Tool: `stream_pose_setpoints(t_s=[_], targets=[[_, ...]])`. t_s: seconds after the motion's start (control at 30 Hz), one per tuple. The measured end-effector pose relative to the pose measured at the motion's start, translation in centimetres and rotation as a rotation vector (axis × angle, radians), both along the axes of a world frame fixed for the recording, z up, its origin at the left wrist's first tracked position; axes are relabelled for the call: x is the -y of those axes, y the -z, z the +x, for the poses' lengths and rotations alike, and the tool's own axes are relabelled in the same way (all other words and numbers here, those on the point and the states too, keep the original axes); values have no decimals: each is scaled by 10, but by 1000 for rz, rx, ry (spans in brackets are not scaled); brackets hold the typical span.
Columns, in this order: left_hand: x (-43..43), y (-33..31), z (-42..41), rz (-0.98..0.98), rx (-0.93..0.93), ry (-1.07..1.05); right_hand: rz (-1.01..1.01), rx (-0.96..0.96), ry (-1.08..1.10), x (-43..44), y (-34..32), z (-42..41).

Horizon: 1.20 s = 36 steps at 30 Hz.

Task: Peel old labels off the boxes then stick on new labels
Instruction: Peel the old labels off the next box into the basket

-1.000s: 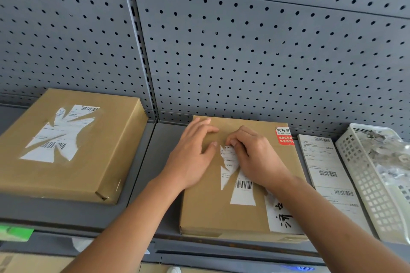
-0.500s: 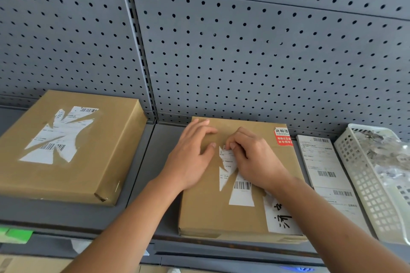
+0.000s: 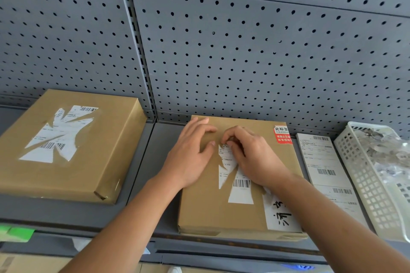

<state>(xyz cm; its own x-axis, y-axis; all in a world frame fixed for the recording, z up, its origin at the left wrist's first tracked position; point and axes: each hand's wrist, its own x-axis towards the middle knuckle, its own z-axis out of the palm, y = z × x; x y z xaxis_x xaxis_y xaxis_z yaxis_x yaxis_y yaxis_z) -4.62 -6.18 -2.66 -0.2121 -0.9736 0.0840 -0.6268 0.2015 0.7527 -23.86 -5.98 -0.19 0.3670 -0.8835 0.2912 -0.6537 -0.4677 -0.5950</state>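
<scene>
A brown cardboard box [image 3: 206, 208] lies flat on the grey shelf in the middle. On its top sits a torn white old label [image 3: 240, 186] with a barcode. My left hand [image 3: 190, 157] rests flat on the box with straight fingers, just left of the label. My right hand [image 3: 253, 155] has its fingers curled at the label's upper end, with the fingertips picking at the top edge. A second brown box [image 3: 106, 162] with another torn white label [image 3: 57, 135] lies to the left.
A sheet of new white labels [image 3: 324, 162] lies right of the middle box. Beyond it stands a white plastic basket [image 3: 372, 201] with peeled scraps. A grey pegboard wall [image 3: 244, 51] rises behind. The shelf's front edge [image 3: 66, 226] runs below the boxes.
Both hands stay almost in place. The right fingertips keep working at the label's top edge; the view has shifted slightly.
</scene>
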Motion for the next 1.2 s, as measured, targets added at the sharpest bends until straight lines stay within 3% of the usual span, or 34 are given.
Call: stream_pose_setpoints(t_s=[0.13,0.37,0.7,0.87,1.07,1.2], targets=[[0,-1,0,5,5,1,31,0,5,2,0,1],[1,0,0,-1,0,1,122,165,72,-1,-9,-2],[0,-1,0,1,4,3,-85,-132,-33,3,-6,4],[1,-1,0,14,6,1,-172,-376,-105,13,-4,6],[1,-1,0,5,7,4,-87,-384,-89,14,-4,4],[1,0,0,-3,13,6,-43,-278,-82,14,-1,1]])
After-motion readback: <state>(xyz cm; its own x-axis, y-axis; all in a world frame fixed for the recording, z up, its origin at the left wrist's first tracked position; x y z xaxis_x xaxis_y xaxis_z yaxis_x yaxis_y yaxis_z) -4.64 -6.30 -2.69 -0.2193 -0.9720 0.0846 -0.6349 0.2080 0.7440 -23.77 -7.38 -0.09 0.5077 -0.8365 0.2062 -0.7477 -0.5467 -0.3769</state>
